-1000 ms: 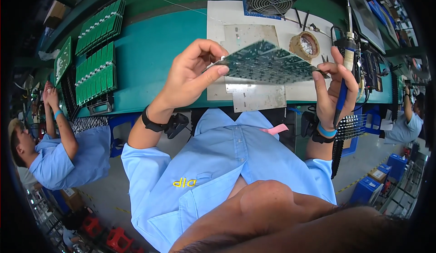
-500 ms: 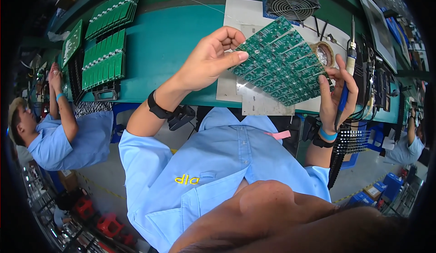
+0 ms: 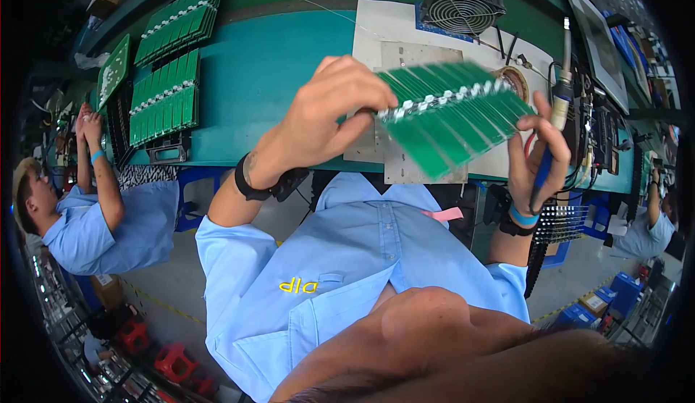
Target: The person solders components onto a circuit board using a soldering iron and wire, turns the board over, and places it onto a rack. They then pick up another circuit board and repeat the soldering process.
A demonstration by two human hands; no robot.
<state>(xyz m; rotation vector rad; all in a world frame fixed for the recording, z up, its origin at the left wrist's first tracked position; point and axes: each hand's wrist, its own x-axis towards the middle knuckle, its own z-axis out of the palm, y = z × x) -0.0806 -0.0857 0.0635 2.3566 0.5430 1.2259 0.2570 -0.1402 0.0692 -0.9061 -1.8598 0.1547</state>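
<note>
Between my two hands, above the bench, a green circuit board panel is held tilted and a little blurred. A row of white connectors crosses its middle. My left hand pinches the panel's left edge at the end of that row. At the right edge, my right hand grips the panel with its fingers. That same hand also carries a soldering iron, its blue handle lying along the palm and its metal tip pointing up and away.
Stacked green boards with white connectors stand at the left of the teal bench. A black fan sits at the back, near a round tin. Under the panel lies a metal plate. A co-worker works at the left.
The panel has been turned over, from its component-dotted face to the face with the white connector row. My left hand has rolled over at its edge; my right hand keeps the iron.
</note>
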